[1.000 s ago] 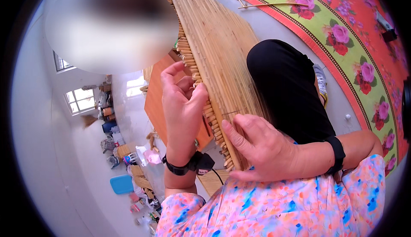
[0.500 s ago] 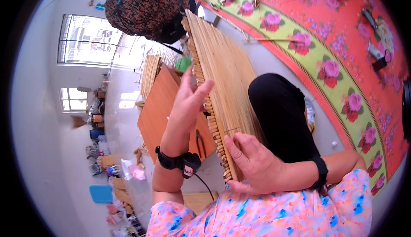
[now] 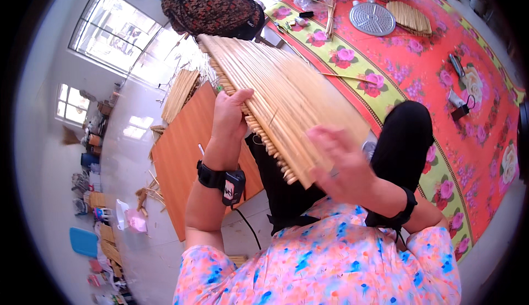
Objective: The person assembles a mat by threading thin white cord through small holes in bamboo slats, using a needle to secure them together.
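A tilted panel of thin pale wooden sticks laid side by side [image 3: 286, 92] spans the space in front of me, its row of stick ends along the left edge. My left hand [image 3: 227, 109] grips that edge, thumb on the upper face and the other fingers underneath, hidden. A small thin dark piece lies on the face near the thumb. Over the panel's near right part is my right hand [image 3: 347, 164], blurred by motion, its fingers stretched out and holding nothing visible. Whether its fingertips touch the sticks I cannot tell.
Below the panel is an orange-brown board [image 3: 187, 150], with a stick bundle [image 3: 180, 92] beyond it. To the right, a red floral cloth [image 3: 408, 57] bears a round perforated metal disc [image 3: 372, 19] and a small stick mat [image 3: 409, 18]. Another person [image 3: 212, 4] sits at the far side.
The panel has turned and tipped so that more of its upper face shows. My left hand has gripped its edge, while my right hand has lifted off the near end.
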`<state>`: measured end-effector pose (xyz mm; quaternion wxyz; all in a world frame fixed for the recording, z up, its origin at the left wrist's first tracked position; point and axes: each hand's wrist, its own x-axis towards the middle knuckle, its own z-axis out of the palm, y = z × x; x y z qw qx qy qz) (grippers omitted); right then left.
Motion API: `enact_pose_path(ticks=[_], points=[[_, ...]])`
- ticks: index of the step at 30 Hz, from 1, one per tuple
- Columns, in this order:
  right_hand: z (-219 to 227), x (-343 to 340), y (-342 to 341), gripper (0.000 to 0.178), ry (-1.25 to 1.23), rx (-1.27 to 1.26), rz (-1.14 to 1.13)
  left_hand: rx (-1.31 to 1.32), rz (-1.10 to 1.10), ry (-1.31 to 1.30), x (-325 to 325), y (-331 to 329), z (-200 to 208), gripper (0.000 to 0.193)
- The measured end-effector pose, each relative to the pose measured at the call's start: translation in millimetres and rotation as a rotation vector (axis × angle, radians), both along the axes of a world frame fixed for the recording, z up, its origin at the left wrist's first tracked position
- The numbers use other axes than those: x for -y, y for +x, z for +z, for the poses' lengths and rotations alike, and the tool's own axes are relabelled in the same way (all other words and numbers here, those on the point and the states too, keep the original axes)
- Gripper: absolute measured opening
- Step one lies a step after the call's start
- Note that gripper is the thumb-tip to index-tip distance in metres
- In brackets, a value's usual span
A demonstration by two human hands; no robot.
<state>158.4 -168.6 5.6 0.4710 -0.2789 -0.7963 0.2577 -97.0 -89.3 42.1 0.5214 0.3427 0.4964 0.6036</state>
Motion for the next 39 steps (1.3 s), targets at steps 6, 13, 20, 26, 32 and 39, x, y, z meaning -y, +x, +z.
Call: enact_pose_path(ticks=[6, 13, 20, 26, 32, 39], points=[[-28.5, 10.4, 40.2, 0.024, -0.299, -0.286, -0.47, 0.315, 0.233, 0.326, 3.2, 15.3, -7.8, 0.038], [-4.1, -7.2, -8.9, 0.045, -0.705, -0.504, -0.274, 0.684, 0.278, 0.38, -7.2, 85.8, -14.9, 0.038], [24.2, -40.9, -32.8, 0.036, -0.713, -0.972, -0.48, 0.792, 0.317, 0.135, -4.8, 136.6, -50.8, 0.03], [-17.4, -97.7, -2.5, 0.024, -0.532, -0.795, -0.631, 0.98, 0.323, -0.039, -21.3, 164.0, -77.7, 0.023], [13.2, -112.1, -1.0, 0.034, -0.309, -0.127, -0.911, 1.106, 0.113, -0.117, -32.0, 173.3, -123.2, 0.032], [11.3, -144.5, 18.5, 0.041, -0.064, 0.296, -1.066, 0.647, -0.501, -0.527, 50.9, 158.0, -77.4, 0.043]])
